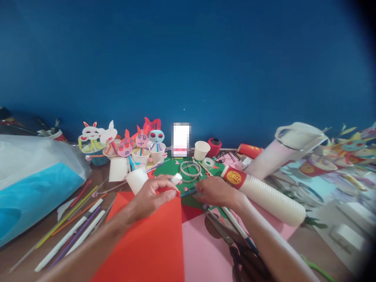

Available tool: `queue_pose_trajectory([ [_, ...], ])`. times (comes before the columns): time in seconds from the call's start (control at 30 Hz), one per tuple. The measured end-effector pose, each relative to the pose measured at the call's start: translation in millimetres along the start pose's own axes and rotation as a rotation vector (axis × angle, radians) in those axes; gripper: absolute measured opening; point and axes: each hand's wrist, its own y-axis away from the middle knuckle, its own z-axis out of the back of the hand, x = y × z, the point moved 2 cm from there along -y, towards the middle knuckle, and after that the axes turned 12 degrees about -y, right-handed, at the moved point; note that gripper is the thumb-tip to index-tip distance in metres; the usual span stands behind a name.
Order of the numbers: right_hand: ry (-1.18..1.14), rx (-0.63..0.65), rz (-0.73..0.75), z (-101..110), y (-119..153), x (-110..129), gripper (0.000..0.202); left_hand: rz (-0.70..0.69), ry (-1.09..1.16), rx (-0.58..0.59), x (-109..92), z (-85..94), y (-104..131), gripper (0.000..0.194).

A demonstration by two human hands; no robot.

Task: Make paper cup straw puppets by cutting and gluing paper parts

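Note:
My left hand [157,194] is closed round a small white-capped tube [176,179], and a bit of red paper shows at its fingertips. Beneath that hand lies an orange-red sheet [147,243]. My right hand [216,192] rests low over the green paper [167,170], its fingers bent down by a thin blue stick; whether it grips anything is hidden. Just beyond the hands are a coiled pale cord [190,171] and a roll of clear tape [208,163]. Black-handled scissors [227,239] lie on the pink sheet [202,246] below my right hand.
Paper-cup puppets [141,141] stand at the back left, near white cups [118,169]. Markers [70,235] and pipe cleaners lie at the left. A stack of paper cups [270,197] and a tilted pitcher [282,147] are on the right. A blue wall [188,70] rises behind.

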Motion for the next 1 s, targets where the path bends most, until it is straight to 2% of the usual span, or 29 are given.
queue_pose_trajectory([
  [0.1,0.093,-0.016,-0.054,-7,-3,2,0.018,0.025,0.065,-0.026,-2,1.4,1,0.014],
  [0.17,0.059,-0.063,-0.067,1,0,3,0.022,0.075,0.148,-0.053,-1,1.9,2,0.014],
  [0.27,-0.171,-0.233,-0.032,20,7,16,0.028,0.105,0.382,-0.167,0,0.2,1,0.012],
  [0.33,-0.463,-0.284,0.044,23,10,31,0.023,0.06,0.534,-0.279,0,-2.8,1,0.01],
  [0.43,-0.907,-0.261,0.147,8,7,55,0.024,0.014,0.66,-0.357,-1,-11.5,3,0.008],
  [0.53,-1.187,-0.259,0.189,-17,-1,69,0.033,0.076,0.729,-0.322,0,-22.1,7,0.01],
  [0.63,-1.366,-0.315,0.171,-33,-6,72,0.03,0.095,0.751,-0.287,2,-28.1,10,0.01],
  [0.77,-1.398,-0.383,0.148,-33,-7,68,0.023,0.003,0.666,-0.26,0,-24.9,10,0.008],
  [0.93,-1.147,-0.496,0.1,-20,-3,64,0.022,-0.06,0.287,-0.232,-9,-13.1,9,0.011],
  [1.0,-1.064,-0.524,0.086,-17,-2,63,0.023,-0.05,0.201,-0.233,-9,-11.0,9,0.011],
])
